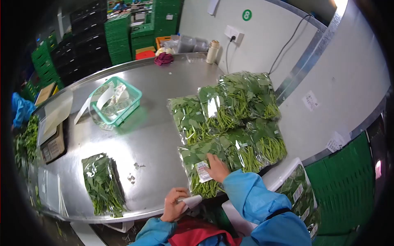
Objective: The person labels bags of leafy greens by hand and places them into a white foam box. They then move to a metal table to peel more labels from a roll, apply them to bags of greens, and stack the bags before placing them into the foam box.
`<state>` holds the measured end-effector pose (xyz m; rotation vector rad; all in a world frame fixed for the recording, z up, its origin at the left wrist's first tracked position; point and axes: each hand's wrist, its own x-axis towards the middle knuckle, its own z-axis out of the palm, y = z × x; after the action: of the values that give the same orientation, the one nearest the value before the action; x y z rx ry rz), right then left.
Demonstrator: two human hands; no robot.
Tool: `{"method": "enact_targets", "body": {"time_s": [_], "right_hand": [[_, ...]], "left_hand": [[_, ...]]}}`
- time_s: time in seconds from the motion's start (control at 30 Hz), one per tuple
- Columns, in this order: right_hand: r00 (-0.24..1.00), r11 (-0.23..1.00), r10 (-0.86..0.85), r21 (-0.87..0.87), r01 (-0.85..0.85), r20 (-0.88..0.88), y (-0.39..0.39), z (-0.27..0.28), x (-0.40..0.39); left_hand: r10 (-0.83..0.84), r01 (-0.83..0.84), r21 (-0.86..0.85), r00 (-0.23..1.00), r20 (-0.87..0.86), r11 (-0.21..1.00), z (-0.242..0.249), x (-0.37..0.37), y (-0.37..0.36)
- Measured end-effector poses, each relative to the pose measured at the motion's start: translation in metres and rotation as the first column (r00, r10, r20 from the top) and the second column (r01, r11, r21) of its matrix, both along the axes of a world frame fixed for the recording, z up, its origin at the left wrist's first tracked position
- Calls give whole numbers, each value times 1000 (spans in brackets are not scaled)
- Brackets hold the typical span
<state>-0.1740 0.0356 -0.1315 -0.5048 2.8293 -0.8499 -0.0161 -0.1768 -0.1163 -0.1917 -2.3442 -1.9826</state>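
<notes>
My right hand (217,168) rests with its fingers stretched out on a clear bag of leafy greens (191,153), touching the edge of a white printed label (203,171) on it. Close to the table's front edge, my left hand (174,204) is closed on a strip of white labels (191,201), which curls out to the right. Several more bags of greens (240,96) with leaves and green stems lie packed together behind and beside the labelled one. Apart from these, a single bag of greens (102,184) lies on the left of the metal table (154,164).
A green basket (119,119) holding label strips stands at the table's back left. A scale (53,143) sits at the left edge. Labelled bags (297,190) fill a white container at my right, beside green crates (340,184). A wall (283,41) bounds the right side.
</notes>
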Motion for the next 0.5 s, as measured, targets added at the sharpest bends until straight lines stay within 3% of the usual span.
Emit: {"method": "enact_targets", "body": {"time_s": [0.07,0.1,0.13,0.17,0.2,0.23,0.27,0.3,0.33,0.37,0.4,0.43,0.47,0.5], "right_hand": [[946,979,-173,56,196,-273,9,20,-7],[919,935,-348,10,356,-184,22,11,-15],[874,874,-484,82,479,41,32,3,-24],[862,872,-490,72,484,130,39,-8,-25],[751,892,-408,50,450,519,44,-5,-33],[756,834,-528,66,548,385,40,-35,-29],[682,879,-420,82,469,599,38,-2,-29],[772,825,-553,71,561,313,32,-59,-27],[685,864,-375,-31,502,625,34,-11,-22],[681,855,-339,-90,511,648,31,-24,-26],[776,767,-291,-348,539,559,26,-51,-27],[781,744,-327,-366,560,532,22,-46,-27],[772,814,-332,-249,525,542,18,-20,-26],[760,812,-305,-261,523,574,14,-22,-29]], "left_hand": [[137,-146,193,989,61,970,-30,-24,-1],[122,-168,296,978,169,940,-49,-32,-5],[50,-94,298,987,150,950,-61,-35,-10],[43,-160,449,965,260,879,-75,-44,-11],[-5,-228,570,926,378,789,-87,-57,-6],[-64,-225,611,908,414,759,-89,-67,-1],[-123,-231,643,881,456,730,-88,-72,0],[-181,-121,500,839,514,858,-96,-74,-8],[-208,9,336,801,562,942,-103,-78,-16],[-188,-58,381,795,577,923,-104,-80,-16],[-161,-134,415,783,601,900,-100,-86,-14],[-153,-128,413,798,582,902,-91,-90,-11],[-142,-97,392,832,537,915,-77,-95,-9],[-141,-62,376,861,488,924,-63,-99,-8]]}}
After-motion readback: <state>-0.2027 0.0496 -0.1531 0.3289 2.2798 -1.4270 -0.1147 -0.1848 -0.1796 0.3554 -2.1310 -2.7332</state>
